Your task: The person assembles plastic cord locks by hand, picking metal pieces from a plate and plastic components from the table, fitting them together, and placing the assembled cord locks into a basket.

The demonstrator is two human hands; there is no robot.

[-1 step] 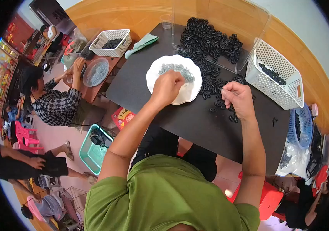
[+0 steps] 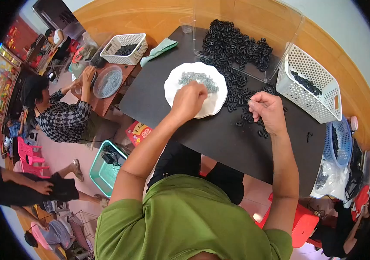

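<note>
My left hand point(image 2: 189, 102) is over a white scalloped plate point(image 2: 174, 93), its fingers curled and pinched down at the edge of a heap of small grey-clear pieces point(image 2: 200, 80). Whatever its fingertips hold is hidden. To the right, my right hand point(image 2: 268, 110) is raised over the dark table with thumb and forefinger pressed together; anything between them is too small to name. Next to it, loose black oval pieces with two holes point(image 2: 237, 91) trail from a large pile point(image 2: 232, 43) in a clear plastic bin point(image 2: 254, 77) lying open toward me.
A white perforated basket point(image 2: 310, 104) with black pieces stands at right, near a blue basket point(image 2: 343, 143). One small black part point(image 2: 309, 137) lies on the table point(image 2: 237, 147). A green cloth point(image 2: 161, 50) and clear cup point(image 2: 187, 27) are at the back. A co-worker point(image 2: 59, 112) sits at left.
My left hand has shifted very slightly over the plate; my right hand stays where it was. At the far left, a standing person's arm has moved a little.
</note>
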